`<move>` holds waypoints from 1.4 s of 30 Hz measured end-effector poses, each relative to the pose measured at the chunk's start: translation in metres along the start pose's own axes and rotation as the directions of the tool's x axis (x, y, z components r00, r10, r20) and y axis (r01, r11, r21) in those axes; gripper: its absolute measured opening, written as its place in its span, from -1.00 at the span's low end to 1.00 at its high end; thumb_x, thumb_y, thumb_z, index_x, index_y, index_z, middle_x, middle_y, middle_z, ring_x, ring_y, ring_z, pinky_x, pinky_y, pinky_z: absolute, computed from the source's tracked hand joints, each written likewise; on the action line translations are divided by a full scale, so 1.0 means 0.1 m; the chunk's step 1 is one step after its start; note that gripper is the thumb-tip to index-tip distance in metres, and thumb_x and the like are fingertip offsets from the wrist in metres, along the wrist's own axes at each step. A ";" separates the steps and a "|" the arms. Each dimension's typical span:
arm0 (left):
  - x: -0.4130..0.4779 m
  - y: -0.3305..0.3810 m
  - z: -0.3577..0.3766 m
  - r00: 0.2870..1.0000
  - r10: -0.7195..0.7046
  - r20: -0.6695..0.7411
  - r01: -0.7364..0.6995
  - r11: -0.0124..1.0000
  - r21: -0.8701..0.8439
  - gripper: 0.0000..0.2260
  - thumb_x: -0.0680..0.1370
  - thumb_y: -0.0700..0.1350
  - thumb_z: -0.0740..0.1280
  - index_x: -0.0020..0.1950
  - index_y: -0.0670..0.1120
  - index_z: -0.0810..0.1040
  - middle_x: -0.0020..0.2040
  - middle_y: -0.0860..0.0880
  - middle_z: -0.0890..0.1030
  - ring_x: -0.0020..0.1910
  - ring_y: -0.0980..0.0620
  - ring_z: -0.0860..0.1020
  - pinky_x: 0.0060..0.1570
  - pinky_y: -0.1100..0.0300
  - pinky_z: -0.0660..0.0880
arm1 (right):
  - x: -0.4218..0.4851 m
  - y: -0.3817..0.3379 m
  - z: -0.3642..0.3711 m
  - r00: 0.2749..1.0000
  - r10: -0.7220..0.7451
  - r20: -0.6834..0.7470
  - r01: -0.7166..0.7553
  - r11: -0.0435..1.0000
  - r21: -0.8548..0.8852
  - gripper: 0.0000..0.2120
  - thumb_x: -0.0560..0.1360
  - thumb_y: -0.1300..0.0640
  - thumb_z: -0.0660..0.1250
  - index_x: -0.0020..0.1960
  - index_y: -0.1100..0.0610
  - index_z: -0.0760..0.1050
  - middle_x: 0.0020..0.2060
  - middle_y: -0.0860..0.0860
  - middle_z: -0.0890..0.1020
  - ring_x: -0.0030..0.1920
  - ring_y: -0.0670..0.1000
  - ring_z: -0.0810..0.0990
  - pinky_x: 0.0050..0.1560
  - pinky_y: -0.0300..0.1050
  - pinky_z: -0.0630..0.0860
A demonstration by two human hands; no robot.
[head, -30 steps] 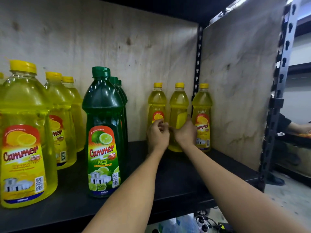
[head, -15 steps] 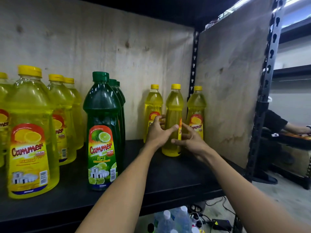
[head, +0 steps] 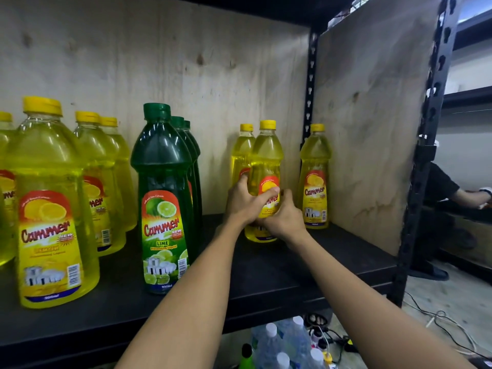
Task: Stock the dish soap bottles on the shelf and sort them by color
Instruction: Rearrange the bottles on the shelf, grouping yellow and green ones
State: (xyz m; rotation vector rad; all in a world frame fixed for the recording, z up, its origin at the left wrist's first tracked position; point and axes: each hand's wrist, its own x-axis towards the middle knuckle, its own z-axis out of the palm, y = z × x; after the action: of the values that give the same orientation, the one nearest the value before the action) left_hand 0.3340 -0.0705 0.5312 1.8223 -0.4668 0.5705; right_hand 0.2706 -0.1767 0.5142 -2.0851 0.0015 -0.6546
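Note:
On the black shelf (head: pixel 279 278) a small yellow lemon soap bottle (head: pixel 266 155) stands upright, label facing me. My left hand (head: pixel 243 202) grips its left side and my right hand (head: pixel 283 218) wraps round its lower front. Behind it to the left is another small yellow bottle (head: pixel 241 153); a third (head: pixel 315 179) stands apart by the right wall. A row of large green lime bottles (head: pixel 163 198) stands mid-shelf. Several large yellow bottles (head: pixel 50 209) fill the left.
Plywood panels close the shelf's back and right side (head: pixel 372 129). A black perforated upright (head: pixel 426 155) marks the right front corner. Below the shelf are clear water bottles (head: pixel 282 347) and cables on the floor. Another person's arm (head: pixel 468 195) shows at far right.
The middle small yellow bottle has come forward and turned so its label faces me. Both hands went from loosely touching it to gripping it.

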 end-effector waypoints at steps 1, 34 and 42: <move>-0.01 0.00 -0.01 1.000 0.015 0.014 -0.014 1.000 -0.025 -0.29 0.31 0.28 0.49 0.37 0.01 0.45 0.11 0.04 0.60 0.02 0.01 0.61 -0.18 0.31 0.49 | -0.01 0.00 0.00 1.000 -0.006 -0.007 0.006 1.000 -0.021 -0.23 0.29 -0.08 0.60 0.31 0.05 0.24 0.08 0.04 0.56 0.11 0.15 0.62 0.00 0.01 0.61; 0.03 0.43 1.24 0.953 -0.227 0.199 0.224 0.974 0.036 -0.38 0.65 0.09 0.19 0.61 -0.13 0.07 0.56 -0.15 0.26 0.51 -0.15 0.30 0.42 -0.02 0.29 | 0.52 0.88 -0.70 0.947 0.276 -0.164 -0.249 0.954 0.167 -0.44 0.38 0.13 0.54 0.33 0.13 0.47 0.19 0.13 0.62 0.18 0.15 0.60 0.21 0.09 0.56; -0.09 0.49 1.11 0.929 -0.278 0.243 0.267 0.961 0.076 -0.19 0.51 0.42 0.14 0.59 -0.07 0.16 0.52 -0.09 0.36 0.46 -0.16 0.37 0.37 -0.03 0.33 | 0.35 0.87 -0.88 0.976 0.206 -0.076 -0.202 0.978 0.057 -0.45 0.32 0.08 0.61 0.25 0.06 0.52 0.11 0.04 0.65 0.07 0.04 0.62 0.15 -0.07 0.56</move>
State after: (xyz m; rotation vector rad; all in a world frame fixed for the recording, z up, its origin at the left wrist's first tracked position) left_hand 0.3158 -0.1904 0.5332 1.9684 -0.3628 0.1583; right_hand 0.2820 -0.3040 0.5005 -1.9777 0.2414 -0.6073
